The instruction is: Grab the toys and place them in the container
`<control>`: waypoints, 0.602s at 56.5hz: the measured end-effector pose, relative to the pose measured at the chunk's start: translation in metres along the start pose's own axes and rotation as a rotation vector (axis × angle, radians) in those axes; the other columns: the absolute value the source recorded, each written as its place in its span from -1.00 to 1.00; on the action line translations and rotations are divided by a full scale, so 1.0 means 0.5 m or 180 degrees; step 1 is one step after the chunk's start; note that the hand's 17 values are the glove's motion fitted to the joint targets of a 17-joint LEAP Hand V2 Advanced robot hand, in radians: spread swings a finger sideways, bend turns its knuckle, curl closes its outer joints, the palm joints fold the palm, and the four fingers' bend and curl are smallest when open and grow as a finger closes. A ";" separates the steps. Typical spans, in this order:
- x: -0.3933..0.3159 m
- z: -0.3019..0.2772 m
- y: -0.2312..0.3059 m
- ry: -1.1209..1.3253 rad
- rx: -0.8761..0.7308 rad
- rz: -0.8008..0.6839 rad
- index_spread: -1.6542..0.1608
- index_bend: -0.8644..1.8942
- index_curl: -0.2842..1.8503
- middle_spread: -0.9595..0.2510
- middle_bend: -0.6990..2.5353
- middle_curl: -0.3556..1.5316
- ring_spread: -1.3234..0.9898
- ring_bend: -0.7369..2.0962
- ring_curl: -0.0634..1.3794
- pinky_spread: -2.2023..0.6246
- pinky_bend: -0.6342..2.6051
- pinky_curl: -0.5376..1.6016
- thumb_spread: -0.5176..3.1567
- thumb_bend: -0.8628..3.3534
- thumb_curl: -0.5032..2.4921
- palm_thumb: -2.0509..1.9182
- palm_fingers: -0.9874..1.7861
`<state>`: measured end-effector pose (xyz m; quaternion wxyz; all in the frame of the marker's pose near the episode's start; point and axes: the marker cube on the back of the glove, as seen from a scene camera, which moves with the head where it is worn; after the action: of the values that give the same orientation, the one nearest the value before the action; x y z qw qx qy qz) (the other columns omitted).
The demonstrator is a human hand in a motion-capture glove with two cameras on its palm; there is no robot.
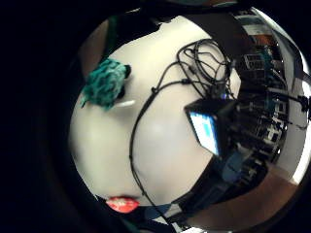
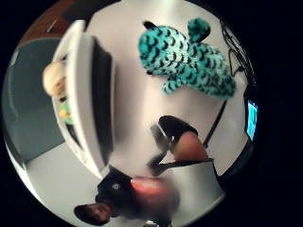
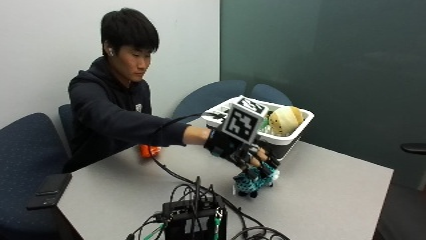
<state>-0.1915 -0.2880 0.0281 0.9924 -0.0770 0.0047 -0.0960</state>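
Beyond an orange object near the person's body and a black box at the table edge: gloved right hand reaching down, fingers spread and relaxed, just above the teal plush toy lying beside the white container, contact impossible to tell.
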 end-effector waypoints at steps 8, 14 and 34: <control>-0.042 0.130 -0.065 0.0410 -0.0138 -0.0267 0.56 -0.21 -0.48 0.56 -0.52 -0.34 0.15 -0.38 -0.56 0.55 0.00 -0.26 -0.04 -0.60 -0.42 0.17 -0.46; -0.063 0.141 -0.067 -0.0013 0.0186 -0.0648 0.55 0.23 -0.32 0.54 -0.46 -0.35 0.15 -0.41 -0.63 0.54 -0.11 -0.31 0.02 -0.57 -0.41 0.22 -0.22; -0.138 -0.028 0.106 -0.0745 0.0713 -0.0985 0.69 0.54 -0.08 0.29 -0.24 -0.17 0.00 -0.35 -0.69 0.51 -0.18 -0.36 0.03 -0.50 -0.30 0.37 -0.07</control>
<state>-0.2493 -0.2256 0.0056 0.9620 0.0232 -0.1331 -0.2375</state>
